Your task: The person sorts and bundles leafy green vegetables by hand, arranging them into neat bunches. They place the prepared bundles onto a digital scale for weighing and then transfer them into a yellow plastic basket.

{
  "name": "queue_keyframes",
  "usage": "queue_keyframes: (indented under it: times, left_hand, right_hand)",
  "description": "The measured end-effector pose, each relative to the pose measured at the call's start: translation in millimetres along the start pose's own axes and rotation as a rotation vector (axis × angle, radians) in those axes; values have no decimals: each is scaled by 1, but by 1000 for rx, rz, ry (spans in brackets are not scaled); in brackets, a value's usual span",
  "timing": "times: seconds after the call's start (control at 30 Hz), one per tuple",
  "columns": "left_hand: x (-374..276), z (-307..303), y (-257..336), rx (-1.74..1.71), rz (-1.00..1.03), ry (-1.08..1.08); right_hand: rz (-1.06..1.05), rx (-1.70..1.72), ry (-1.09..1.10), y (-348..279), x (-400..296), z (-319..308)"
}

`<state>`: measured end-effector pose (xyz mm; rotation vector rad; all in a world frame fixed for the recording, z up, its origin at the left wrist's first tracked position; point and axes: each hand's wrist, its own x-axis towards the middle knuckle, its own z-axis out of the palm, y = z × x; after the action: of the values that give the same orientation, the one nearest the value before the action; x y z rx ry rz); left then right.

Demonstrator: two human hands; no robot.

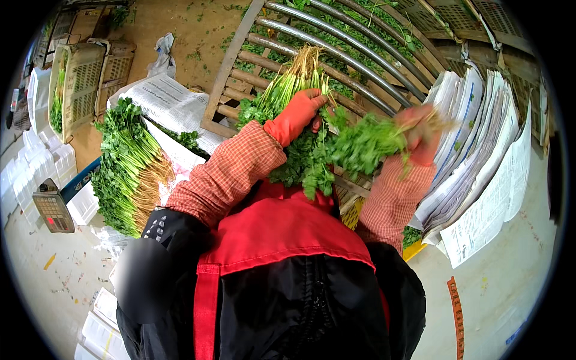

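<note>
My left hand point(299, 114), in an orange rubber glove and a checked sleeve cover, curls its fingers around a few stems of coriander point(314, 157). Leaves hang below them. Just beyond that hand, a rooted coriander bunch point(290, 83) lies on a metal bar rack point(270, 45), roots pointing away from me. My right hand point(416, 130), gloved alike and blurred by motion, grips another coriander bunch point(371, 139). Its leaves point left and its roots stick out to the right. My forearms hide part of the rack.
A large pile of coriander point(130, 171) lies on paper at the left, near a digital scale point(53, 207). Stacked newspapers point(472, 148) stand at the right. Plastic crates point(76, 85) and white foam boxes point(40, 162) sit farther left. Loose leaves litter the floor beneath the rack.
</note>
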<state>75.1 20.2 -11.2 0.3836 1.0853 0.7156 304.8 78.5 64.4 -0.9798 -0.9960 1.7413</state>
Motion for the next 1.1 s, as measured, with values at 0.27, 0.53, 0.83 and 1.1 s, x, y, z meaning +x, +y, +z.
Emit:
queue_keyframes:
  times: [0.27,0.53,0.83,1.1]
  left_hand:
    - [-6,10,-1,158,95,-24]
    - [-12,10,6,213,73,-156]
    - [-13,28,-10,850,545,165]
    - [-43,-4,-12,1209,717,216]
  right_hand:
    - [587,-774,50,19,29,50]
    - [260,-1108,443,72,29,-1]
    - [262,-739,179,92,1,44]
    - [327,-429,273,87,42,51]
